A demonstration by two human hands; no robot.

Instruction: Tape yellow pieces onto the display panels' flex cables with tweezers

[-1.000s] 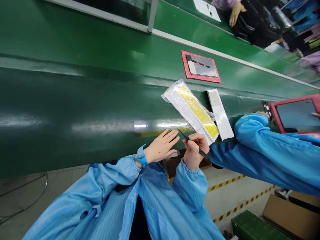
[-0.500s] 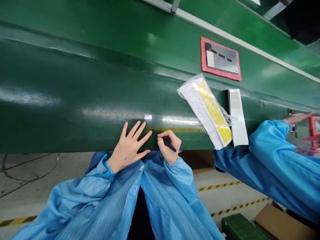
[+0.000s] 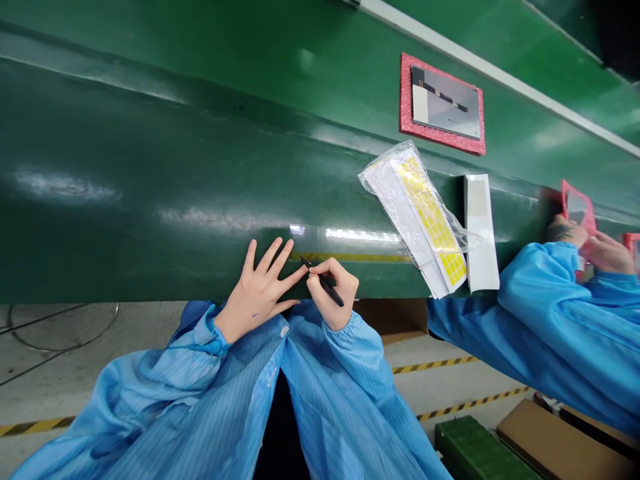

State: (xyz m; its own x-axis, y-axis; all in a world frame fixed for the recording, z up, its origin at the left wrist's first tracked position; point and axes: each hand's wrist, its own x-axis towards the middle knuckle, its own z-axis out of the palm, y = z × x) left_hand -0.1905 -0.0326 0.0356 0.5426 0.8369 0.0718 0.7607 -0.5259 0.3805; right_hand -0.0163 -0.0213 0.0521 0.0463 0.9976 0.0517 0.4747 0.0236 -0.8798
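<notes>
My left hand [image 3: 257,287] lies flat at the table's front edge with its fingers spread. Its fingertips rest at the left end of a clear strip [image 3: 313,240] that has a yellow band along its near side. In my right hand [image 3: 334,292] is a slim black pen-shaped tool [image 3: 327,288], held like a pen. The tool's pointed end is over the yellow band, close to my left index finger; whether it touches the strip I cannot tell.
Right of my hands lie yellow label sheets in a plastic bag [image 3: 417,220] and a folded white card [image 3: 483,233]. Behind them, a flat grey panel [image 3: 447,107] rests on pink bubble wrap [image 3: 407,123]. A co-worker's hands [image 3: 575,237] hold a pink-edged piece at right.
My right hand has shifted slightly left with the black tool, nearer my left fingers. My left hand stays put. The co-worker's hands have come together on a pink-edged piece.
</notes>
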